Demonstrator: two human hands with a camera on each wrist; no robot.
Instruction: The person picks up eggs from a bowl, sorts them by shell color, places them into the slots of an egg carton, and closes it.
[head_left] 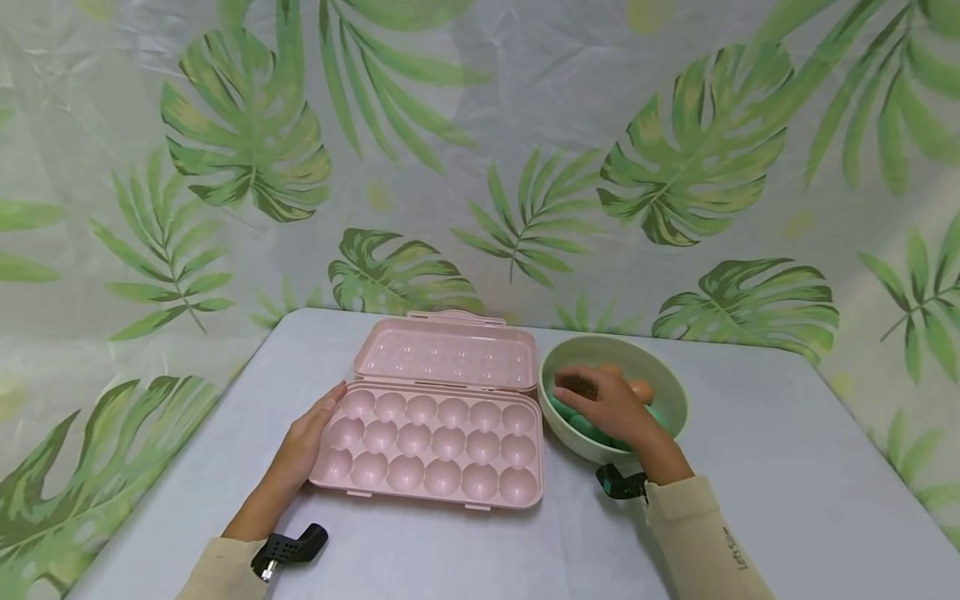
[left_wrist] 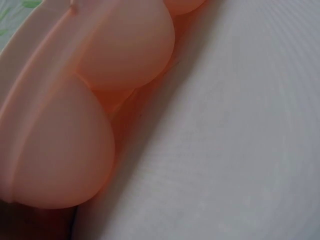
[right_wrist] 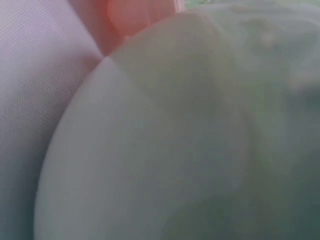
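Observation:
A pink egg carton (head_left: 427, 447) lies on the table with its lid (head_left: 442, 354) folded back, and its rows of round cups hold nothing. My left hand (head_left: 303, 442) rests along the carton's left side, fingers extended. In the left wrist view, the undersides of the carton's cups (left_wrist: 60, 145) appear close up. Right of the carton is a light green bowl (head_left: 667, 375) with green eggs (head_left: 588, 428) and brown eggs (head_left: 641, 392). Over the bowl, my right hand (head_left: 607, 404) reaches in with bent fingers and thumb apart; whether an egg is between them is unclear.
The bowl's outer wall (right_wrist: 115, 160) fills most of the right wrist view, close against the carton. Both stand on a white-covered table (head_left: 772, 467). A leaf-patterned curtain (head_left: 525, 108) hangs behind the far edge.

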